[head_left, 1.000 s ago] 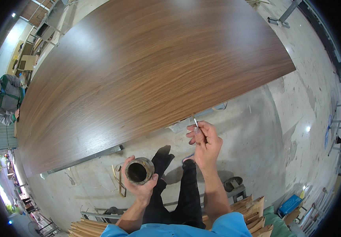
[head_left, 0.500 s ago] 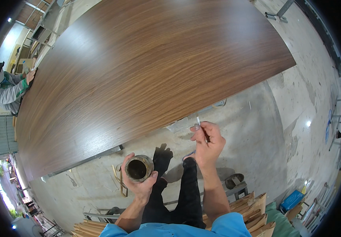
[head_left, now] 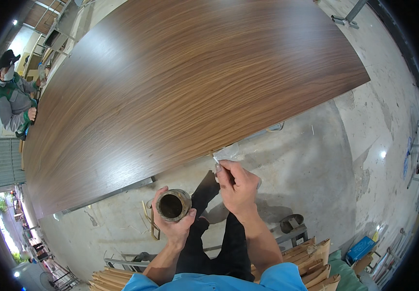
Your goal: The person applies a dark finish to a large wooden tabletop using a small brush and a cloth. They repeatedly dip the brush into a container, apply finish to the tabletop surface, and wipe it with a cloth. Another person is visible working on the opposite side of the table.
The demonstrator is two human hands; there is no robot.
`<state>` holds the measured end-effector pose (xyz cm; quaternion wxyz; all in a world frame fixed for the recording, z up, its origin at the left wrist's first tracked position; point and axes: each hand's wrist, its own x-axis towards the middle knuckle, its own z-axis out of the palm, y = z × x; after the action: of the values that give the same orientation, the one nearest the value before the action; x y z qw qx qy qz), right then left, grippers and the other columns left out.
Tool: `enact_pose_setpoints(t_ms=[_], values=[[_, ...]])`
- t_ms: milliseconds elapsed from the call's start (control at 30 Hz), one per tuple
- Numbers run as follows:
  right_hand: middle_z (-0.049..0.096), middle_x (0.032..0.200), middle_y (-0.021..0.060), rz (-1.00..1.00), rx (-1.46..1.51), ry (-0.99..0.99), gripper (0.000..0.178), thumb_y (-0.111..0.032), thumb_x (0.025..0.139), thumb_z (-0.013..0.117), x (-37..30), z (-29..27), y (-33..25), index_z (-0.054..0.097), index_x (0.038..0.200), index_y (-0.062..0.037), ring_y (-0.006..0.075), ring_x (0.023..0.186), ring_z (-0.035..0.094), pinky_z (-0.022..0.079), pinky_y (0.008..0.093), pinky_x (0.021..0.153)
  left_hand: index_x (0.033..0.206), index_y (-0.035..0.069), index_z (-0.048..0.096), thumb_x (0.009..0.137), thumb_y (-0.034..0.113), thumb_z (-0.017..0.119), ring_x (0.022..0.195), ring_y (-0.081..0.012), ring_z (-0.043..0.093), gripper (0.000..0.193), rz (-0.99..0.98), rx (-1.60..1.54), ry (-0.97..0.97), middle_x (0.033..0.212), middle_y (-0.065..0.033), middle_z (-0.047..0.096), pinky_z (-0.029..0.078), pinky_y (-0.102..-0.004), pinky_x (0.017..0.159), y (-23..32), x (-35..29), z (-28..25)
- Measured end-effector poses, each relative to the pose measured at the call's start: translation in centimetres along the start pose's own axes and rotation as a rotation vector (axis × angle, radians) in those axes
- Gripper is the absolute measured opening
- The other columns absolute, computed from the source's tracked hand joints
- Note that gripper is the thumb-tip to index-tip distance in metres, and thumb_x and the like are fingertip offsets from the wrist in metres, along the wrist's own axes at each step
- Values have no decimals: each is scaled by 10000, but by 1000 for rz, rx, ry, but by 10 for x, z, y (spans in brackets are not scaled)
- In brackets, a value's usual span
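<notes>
Qty 1 lg. panel (head_left: 195, 82), brown woodgrain, flat, slightly glossy, spanning far side & ctr. Qty 1 rnd. open container (head_left: 187, 199), grimy outside, dk. inside, contents unclear; in L hand (head_left: 174, 230), fingers & thumb wrapped round its sides, mouth up, near side, just L of ctr., short of panel's near edge. Qty 1 thin wht. stick (head_left: 216, 159), in R hand (head_left: 238, 188), pinched narrow btwn. thumb & fingers; tip at panel's near edge, R of container; contact w/ edge can't be told. Qty 1 pc. clear plastic (head_left: 230, 151), by same edge, just beyond R hand. Qty 1 metal rail (head_left: 115, 195), partly under panel, near L. Qty 1 bent frame (head_left: 150, 224), on concrete floor (head_left: 311, 194), L of container. Wood strips (head_left: 318, 262), stacked, nearest side, L & R of wearer. Qty 1 blue box (head_left: 360, 249), near R, w/ grn. cloth (head_left: 341, 272) beside. Qty 1 co-worker (head_left: 14, 104), masked, dk. cap, gray/grn. top, far L at panel's L end.
</notes>
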<state>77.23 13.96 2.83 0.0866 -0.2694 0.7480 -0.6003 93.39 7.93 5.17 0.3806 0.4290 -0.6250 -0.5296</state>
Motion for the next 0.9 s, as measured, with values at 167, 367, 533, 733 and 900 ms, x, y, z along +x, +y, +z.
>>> enact_pose_setpoints(t_ms=[167,367,533,733,900], values=[[636,668,86,115,26,188,95,-27,847,709,6,-8,3,660,925,-9,116,539,572,464,251,532,1314,-27,456,617,121,843,997,-171,581,811,-2,-3,6,1166,-98,540,488,-301,881,-3,1,-7],[650,687,78,6,-22,31,107,-18,821,710,0,1,0,669,920,-14,128,550,585,460,280,520,1311,-28,464,610,102,816,1031,-176,568,795,-29,20,19,1200,-100,525,478,-305,904,-11,-2,-11],[620,652,106,-73,-129,73,64,-59,873,665,15,-16,8,651,915,-13,205,539,586,451,302,510,1299,-32,476,598,107,809,1061,-184,557,788,-56,40,24,1226,-104,509,470,-315,919,-12,-2,-10],[618,654,103,86,-121,278,56,-65,890,650,40,-56,22,648,885,-9,190,542,574,447,290,511,1293,-35,479,598,141,831,1063,-186,556,799,-62,45,-3,1231,-105,509,463,-319,930,-9,-3,2],[607,658,90,-56,-92,133,58,-26,843,693,36,-54,18,655,882,-8,143,526,535,439,269,513,1306,-39,466,610,177,851,1060,-191,563,824,-62,16,-34,1246,-117,510,463,-323,933,-8,-4,17]])
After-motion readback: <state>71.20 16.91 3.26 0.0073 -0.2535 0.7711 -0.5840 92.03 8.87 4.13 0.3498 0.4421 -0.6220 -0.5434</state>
